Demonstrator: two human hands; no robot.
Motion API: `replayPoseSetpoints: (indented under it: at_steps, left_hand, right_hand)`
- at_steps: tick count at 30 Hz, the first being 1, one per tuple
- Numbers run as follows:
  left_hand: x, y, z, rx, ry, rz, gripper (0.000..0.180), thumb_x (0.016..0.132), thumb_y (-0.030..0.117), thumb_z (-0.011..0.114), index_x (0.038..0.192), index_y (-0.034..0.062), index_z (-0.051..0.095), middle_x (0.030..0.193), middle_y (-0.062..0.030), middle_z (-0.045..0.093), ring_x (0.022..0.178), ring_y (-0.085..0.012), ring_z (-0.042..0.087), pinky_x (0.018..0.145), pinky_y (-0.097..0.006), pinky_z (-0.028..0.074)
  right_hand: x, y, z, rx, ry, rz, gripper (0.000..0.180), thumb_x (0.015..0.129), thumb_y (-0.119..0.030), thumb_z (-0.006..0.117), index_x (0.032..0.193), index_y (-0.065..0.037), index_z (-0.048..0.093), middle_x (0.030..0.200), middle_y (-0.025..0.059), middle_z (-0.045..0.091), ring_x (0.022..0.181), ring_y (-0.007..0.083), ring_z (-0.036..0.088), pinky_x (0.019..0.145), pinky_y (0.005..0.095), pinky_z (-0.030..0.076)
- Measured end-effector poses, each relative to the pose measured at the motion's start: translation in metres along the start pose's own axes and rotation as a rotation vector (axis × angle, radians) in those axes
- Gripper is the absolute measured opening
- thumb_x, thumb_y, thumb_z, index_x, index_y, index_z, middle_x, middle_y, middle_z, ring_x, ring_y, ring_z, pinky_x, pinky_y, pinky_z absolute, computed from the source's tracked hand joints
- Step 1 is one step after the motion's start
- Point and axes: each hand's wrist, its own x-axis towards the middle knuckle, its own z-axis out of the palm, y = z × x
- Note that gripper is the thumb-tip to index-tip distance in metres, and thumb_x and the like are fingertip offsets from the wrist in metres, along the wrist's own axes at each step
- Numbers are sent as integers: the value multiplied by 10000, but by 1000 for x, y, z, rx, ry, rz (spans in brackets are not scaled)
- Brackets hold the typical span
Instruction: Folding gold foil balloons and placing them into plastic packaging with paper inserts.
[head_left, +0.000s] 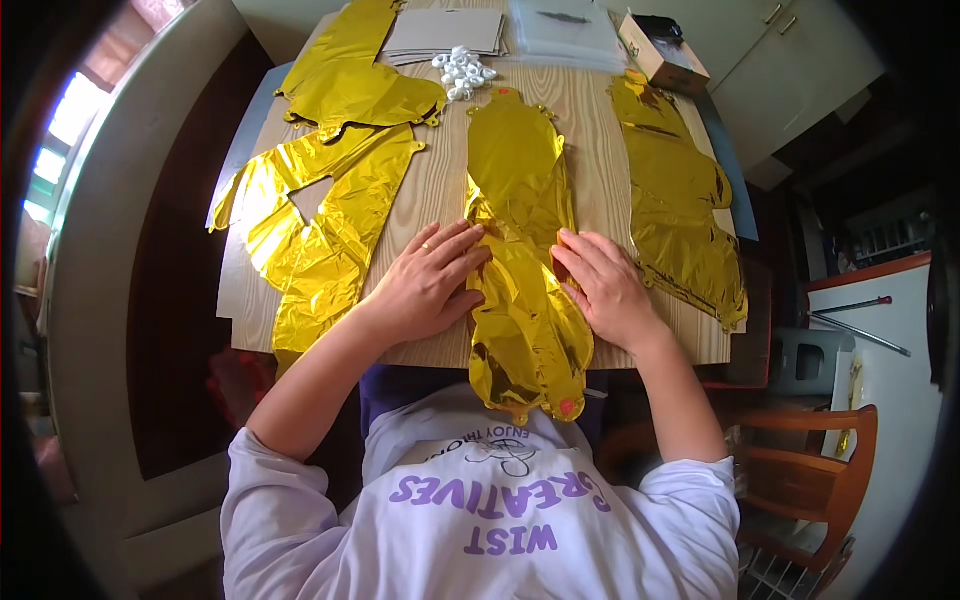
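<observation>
Where hands [520, 280] press, balloon [525, 250] lengthwise away.

Foil balloon [522, 250], centre: gold metallic film, glossy, mirror-bright, creased. Foil balloons at left [320, 230] and at right [680, 210]: same shiny gold film, wrinkled. Table [440, 185]: pale wood, visible grain, matt, smooth. Stack of sheets [445, 32]: grey paper or card, matt. Clips [462, 72]: white plastic, slightly glossy. Box [662, 58]: brown cardboard, dull. Bags [565, 30]: clear plastic, sheeny. Chair [810, 470]: reddish varnished wood. Shirt [480, 520]: white cloth, soft, matt.
</observation>
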Motion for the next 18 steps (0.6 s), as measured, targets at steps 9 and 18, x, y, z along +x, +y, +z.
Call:
replayPoseSetpoints:
  at_steps: [9, 18]
  left_hand:
    - [-4, -5, -2, -35, -22, 26, 573, 897, 265, 716, 1403, 44, 560, 1467, -182, 528, 1411, -359, 458, 1186, -523, 333]
    - [13, -32, -6, -95, 52, 113, 453, 887, 163, 716, 1301, 9, 619, 1384, -197, 582, 1334, -380, 524, 1132, -498, 399]
  right_hand:
    - [15, -40, -25, 202, 196, -8, 323, 924, -195, 693, 1195, -19, 681, 1249, 140, 661, 1143, 317, 615, 1026, 428, 471]
    - [12, -121, 15, 122, -20, -115, 313, 887, -237, 679, 1080, 9, 668, 1135, 146, 617, 1036, 286, 567, 890, 413, 456]
